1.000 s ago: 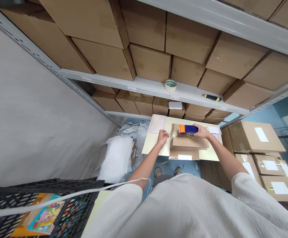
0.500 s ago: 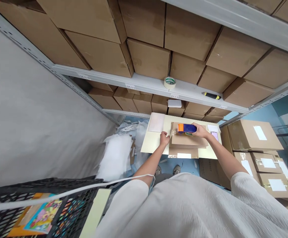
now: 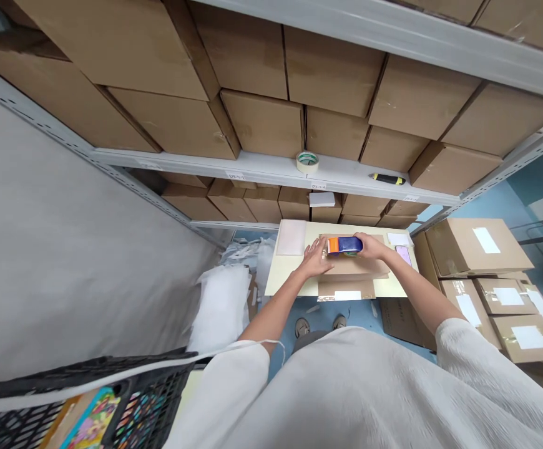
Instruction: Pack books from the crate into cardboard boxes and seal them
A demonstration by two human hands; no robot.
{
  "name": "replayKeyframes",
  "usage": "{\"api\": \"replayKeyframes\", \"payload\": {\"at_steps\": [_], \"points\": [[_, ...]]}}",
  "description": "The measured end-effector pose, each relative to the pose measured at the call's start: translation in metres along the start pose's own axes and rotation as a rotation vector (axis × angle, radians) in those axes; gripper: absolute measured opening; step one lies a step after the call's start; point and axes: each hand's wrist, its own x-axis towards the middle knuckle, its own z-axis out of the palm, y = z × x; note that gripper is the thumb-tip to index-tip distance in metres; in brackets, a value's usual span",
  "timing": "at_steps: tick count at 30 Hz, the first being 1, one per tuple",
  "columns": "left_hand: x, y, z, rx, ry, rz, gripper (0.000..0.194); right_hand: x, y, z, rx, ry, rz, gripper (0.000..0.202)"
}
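Note:
A blue and orange tape dispenser (image 3: 346,244) lies across the top of a flat cardboard box (image 3: 358,267), and my right hand (image 3: 369,246) is wrapped round its right end. My left hand (image 3: 316,257) rests at the box's left edge with its fingers spread, next to the dispenser's orange end. The box is on a pale yellow board (image 3: 281,274). Below it a cardboard flap (image 3: 327,289) with a white label sticks out at the board's front edge.
A shelf (image 3: 262,163) full of cartons holds a tape roll (image 3: 308,162) and a black and yellow cutter (image 3: 387,179). A phone (image 3: 403,254) lies at the board's right. Labelled boxes (image 3: 477,246) are stacked right; a black crate (image 3: 159,393) stands lower left.
My left hand has opened and moved onto the box's left edge. My right hand and the dispenser have shifted slightly left. The camera view has tilted a little.

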Motion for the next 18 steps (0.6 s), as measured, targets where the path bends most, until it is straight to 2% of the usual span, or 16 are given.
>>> {"api": "replayKeyframes", "payload": {"at_steps": [3, 8, 12, 18], "points": [[0.001, 0.004, -0.008, 0.118, -0.08, -0.055, 0.127, -0.003, 0.001, -0.008, -0.09, -0.045, -0.015, 0.031], [0.003, 0.009, -0.014, 0.266, -0.106, -0.082, 0.123, -0.012, 0.009, -0.026, -0.21, -0.127, -0.001, 0.031], [0.006, 0.007, -0.015, 0.265, -0.091, -0.095, 0.123, -0.033, 0.032, -0.047, -0.22, -0.151, 0.028, 0.033], [0.011, -0.004, -0.013, 0.227, -0.078, -0.068, 0.11, -0.071, 0.073, -0.071, -0.247, -0.132, 0.073, 0.028]]}}
